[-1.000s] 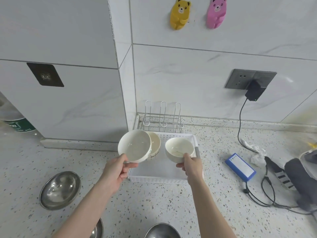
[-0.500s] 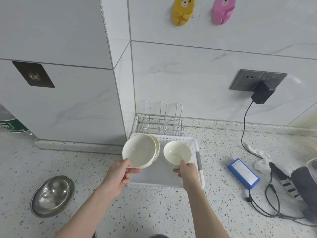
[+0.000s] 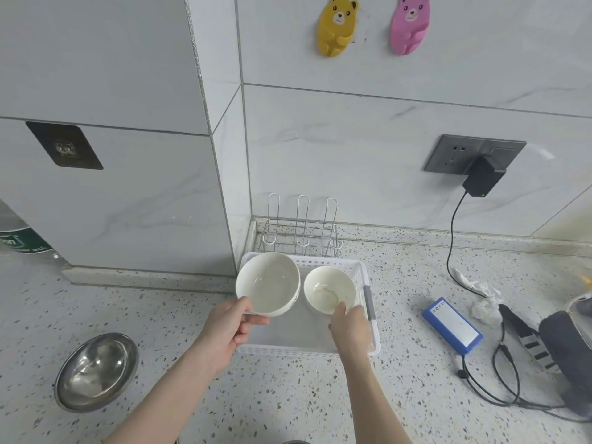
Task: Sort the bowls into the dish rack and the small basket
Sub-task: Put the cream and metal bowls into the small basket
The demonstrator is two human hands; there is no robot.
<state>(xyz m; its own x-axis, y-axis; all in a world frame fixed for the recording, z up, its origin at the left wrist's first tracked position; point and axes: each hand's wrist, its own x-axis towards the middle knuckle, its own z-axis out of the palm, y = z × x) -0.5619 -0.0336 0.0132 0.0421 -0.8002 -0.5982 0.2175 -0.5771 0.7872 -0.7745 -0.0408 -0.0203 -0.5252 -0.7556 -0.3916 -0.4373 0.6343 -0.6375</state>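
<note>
Far left on the speckled counter [image 3: 179, 302]: steel bowl [image 3: 96, 371], shiny, shallow, round, not yet sorted.

Left hand [image 3: 229, 331]: thumb over the near rim, fingers under, pinching the larger white bowl [image 3: 268, 283]. Bowl is tilted toward the camera and held above the left back part of the white basket [image 3: 373, 328]. Glazed ceramic, smooth, thick rounded lip. Whether another bowl sits behind it cannot be told; it hides that corner.

Right hand [image 3: 350, 325]: fingertips closed on the near rim of the smaller white bowl [image 3: 330, 290], low inside the basket; whether it touches the floor is unclear. Faint smear inside.

Basket: rectangular plastic, perforated walls, flat floor. Wire dish rack [image 3: 301, 229] just behind it against the wall, thin chrome loops, nothing in it.

Risks, as I judge them: both bowls are held by one edge only, and slick glaze could slip from a rim pinch. The two bowls are close; lowering both together could knock them and chip a lip. The light basket could skid on the smooth stone if pushed.

Right: blue box [image 3: 451, 325] and black cable [image 3: 480, 384], well apart.
</note>
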